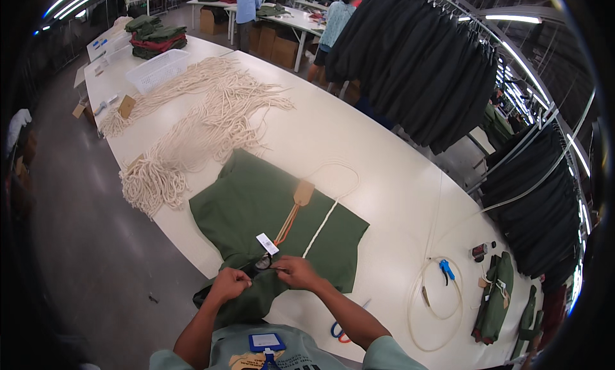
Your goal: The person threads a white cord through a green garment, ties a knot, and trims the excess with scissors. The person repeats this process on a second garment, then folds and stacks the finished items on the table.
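Observation:
A dark green garment (275,191) lies spread on the white table (397,197), its near part bunched up toward me. My left hand (232,284) is closed in a pinch at the bunched edge of the cloth. My right hand (297,273) is closed too, its fingertips on the garment beside a small dark and pale round piece (263,261). Exactly what lies between the fingertips is too small to tell. Just above the hands are a white label (267,243) and a tan tag (303,192) on orange and beige strings. A white cord (321,228) runs across the cloth.
Bundles of cream cords (205,127) and a white basket (157,70) lie further off. Scissors (341,331) sit right of my body. Beyond them are a coiled hose with a blue air gun (446,269) and a rolled green garment (494,298). Dark garments (410,63) hang on a rail.

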